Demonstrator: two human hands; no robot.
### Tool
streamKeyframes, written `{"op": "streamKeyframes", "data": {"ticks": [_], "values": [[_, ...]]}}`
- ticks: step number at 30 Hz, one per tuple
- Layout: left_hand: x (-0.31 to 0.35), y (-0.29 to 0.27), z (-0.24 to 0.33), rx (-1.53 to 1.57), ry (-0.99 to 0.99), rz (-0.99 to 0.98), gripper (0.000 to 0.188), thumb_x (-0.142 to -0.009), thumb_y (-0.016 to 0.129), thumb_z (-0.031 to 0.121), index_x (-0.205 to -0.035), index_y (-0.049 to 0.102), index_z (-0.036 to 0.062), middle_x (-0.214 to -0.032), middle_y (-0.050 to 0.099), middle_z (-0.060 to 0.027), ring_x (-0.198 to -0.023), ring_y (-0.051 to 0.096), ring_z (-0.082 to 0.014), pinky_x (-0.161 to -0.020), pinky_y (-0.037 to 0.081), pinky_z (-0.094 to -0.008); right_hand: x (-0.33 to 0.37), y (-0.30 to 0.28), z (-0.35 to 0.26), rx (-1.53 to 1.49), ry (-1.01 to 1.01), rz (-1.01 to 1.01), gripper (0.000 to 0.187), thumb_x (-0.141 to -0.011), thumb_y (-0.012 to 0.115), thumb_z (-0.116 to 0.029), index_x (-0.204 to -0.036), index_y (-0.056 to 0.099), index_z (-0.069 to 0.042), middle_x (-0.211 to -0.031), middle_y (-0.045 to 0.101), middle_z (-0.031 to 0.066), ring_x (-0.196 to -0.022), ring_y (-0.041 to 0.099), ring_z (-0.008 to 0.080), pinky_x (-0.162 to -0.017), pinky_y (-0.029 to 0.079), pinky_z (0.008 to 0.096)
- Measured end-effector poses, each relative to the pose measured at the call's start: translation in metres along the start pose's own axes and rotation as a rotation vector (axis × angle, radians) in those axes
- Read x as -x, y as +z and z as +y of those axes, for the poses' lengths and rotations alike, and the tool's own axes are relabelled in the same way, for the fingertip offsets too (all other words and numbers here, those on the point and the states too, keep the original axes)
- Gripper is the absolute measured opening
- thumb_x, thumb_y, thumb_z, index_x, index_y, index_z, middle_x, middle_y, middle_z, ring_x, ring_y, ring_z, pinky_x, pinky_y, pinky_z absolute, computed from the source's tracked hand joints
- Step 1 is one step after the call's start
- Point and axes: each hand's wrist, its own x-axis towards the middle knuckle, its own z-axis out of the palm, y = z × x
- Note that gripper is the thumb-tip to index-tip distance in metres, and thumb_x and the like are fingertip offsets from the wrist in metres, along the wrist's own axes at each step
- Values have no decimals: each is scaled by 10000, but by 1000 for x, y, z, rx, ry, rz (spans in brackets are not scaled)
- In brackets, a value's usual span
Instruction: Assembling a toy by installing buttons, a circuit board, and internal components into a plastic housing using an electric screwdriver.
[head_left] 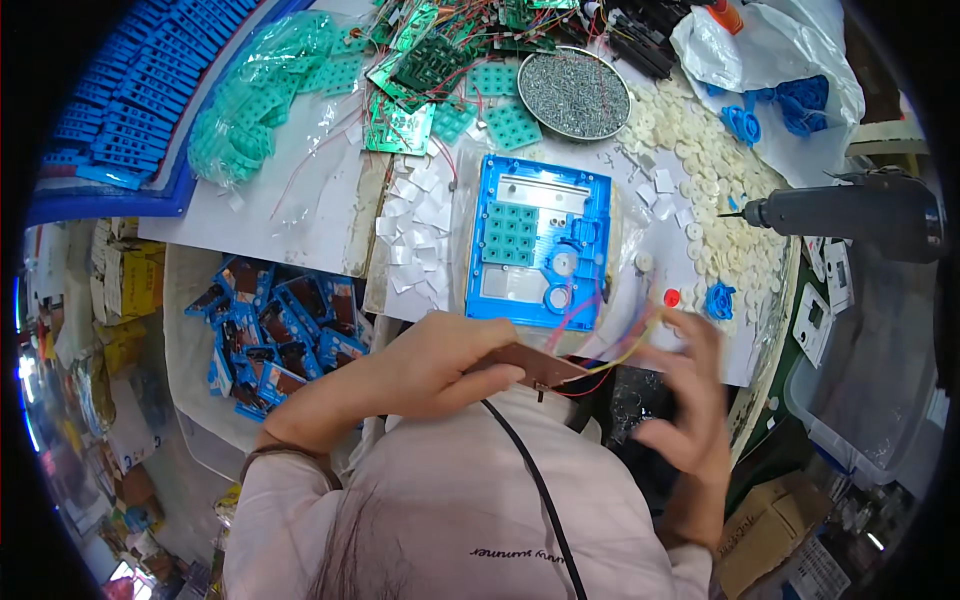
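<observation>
My left hand (430, 362) grips a brown circuit board (540, 364) by its edge, thumb on the near side, just below a blue plastic housing (480, 285). Yellow, red and pink wires (625, 355) trail from the board toward my right hand (692, 395). That hand is partly blurred, with thumb and fingers apart; the wires pass close to its fingertips. Inside the housing lie a teal rubber keypad (510, 234) and a round white part (563, 263). A small red cap (671, 297) sits on the table by my right fingertips.
A metal dish of screws (575, 93), green circuit boards (400, 125) and teal keypads (240, 120) lie at the back. White discs (715, 160) cover the right side beneath an electric screwdriver (850, 215). At left, a bin (190, 385) holds assembled blue units.
</observation>
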Motion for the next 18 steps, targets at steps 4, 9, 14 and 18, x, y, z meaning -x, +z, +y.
{"op": "streamKeyframes", "data": {"ticks": [4, 9, 14, 18], "values": [[7, 0, 4, -4, 42, 11, 185, -974, 644, 182, -996, 570, 15, -800, 656, -173, -715, 692, -282, -613, 496, -358, -75, 37, -10, -354, -210, -282, 554, -818, 785, -399, -1207, 675, -19, -1304, 560, 194, -1147, 523, 319, -978, 405, 414], [20, 5, 1, 570, -303, 136, 294, -1029, 553, 171, -1266, 542, -2, -1116, 677, -128, -979, 676, -185, -693, 559, -293, -101, 51, -12, -861, 66, -284, 212, -936, 700, -118, -1101, 708, 15, -968, 704, 78, -869, 626, 125, -784, 510, 295], [30, 11, -12, 982, -371, 180, 587, -1048, 481, 168, -1575, 242, 74, -1496, 461, -211, -1300, 528, -256, -900, 559, -351, -139, 51, 6, -649, 188, -162, 177, -951, 672, -87, -1046, 697, 61, -867, 705, 21, -788, 600, 52, -715, 515, 251], [32, 19, -20, 906, -289, 221, 747, -1013, 515, 75, -1625, 88, 115, -1532, 415, -192, -1375, 451, -246, -1087, 417, -406, -163, 49, 14, -488, 191, -241, 165, -961, 670, -87, -1064, 702, 38, -876, 700, 9, -774, 588, 44, -685, 493, 235]]}}
